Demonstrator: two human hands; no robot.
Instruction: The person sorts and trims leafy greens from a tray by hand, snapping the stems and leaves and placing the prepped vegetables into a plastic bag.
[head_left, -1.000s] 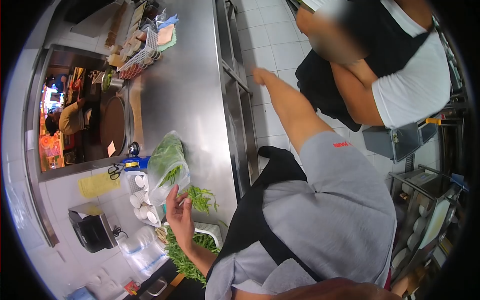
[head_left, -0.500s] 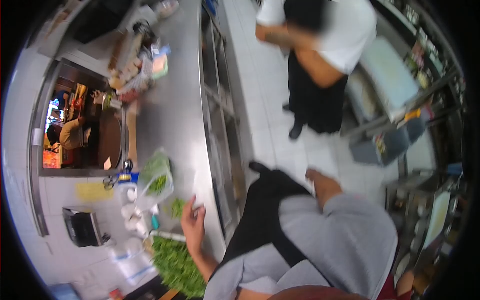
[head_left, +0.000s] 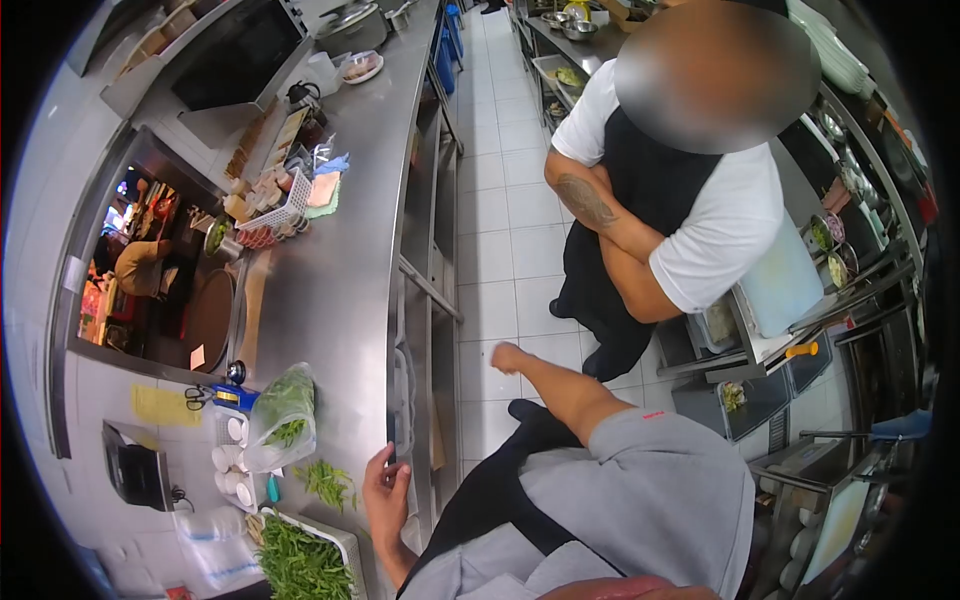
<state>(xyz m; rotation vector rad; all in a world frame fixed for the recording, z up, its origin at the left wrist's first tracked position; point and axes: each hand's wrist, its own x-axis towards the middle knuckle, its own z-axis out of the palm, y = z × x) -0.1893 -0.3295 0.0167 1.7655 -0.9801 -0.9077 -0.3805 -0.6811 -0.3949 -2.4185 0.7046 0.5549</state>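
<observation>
My left hand [head_left: 386, 492] is at the edge of the steel counter [head_left: 320, 330], with thumb and fingers apart and nothing between them. Over the tiled floor, my right hand [head_left: 508, 358] is held out with its fingers curled in and nothing seen in it. A clear plastic bag of green leaves [head_left: 284, 415] lies on the counter, beyond my left hand. Loose green sprigs [head_left: 326, 484] lie between the bag and that hand. Nearer to me, a white basket [head_left: 350, 550] is full of leafy greens [head_left: 298, 562].
A person with folded arms [head_left: 640, 225] stands in the aisle to the right. A basket of bottles [head_left: 285, 212] and a plate [head_left: 362, 68] are farther along the counter. White cups [head_left: 232, 460] stand by the wall, below scissors [head_left: 198, 397]. Grey bins [head_left: 755, 408] are at the right.
The view has shifted, bringing more of the aisle into sight. My left hand has moved away from the bag to the counter's edge. My right arm has swung and is again held out over the floor.
</observation>
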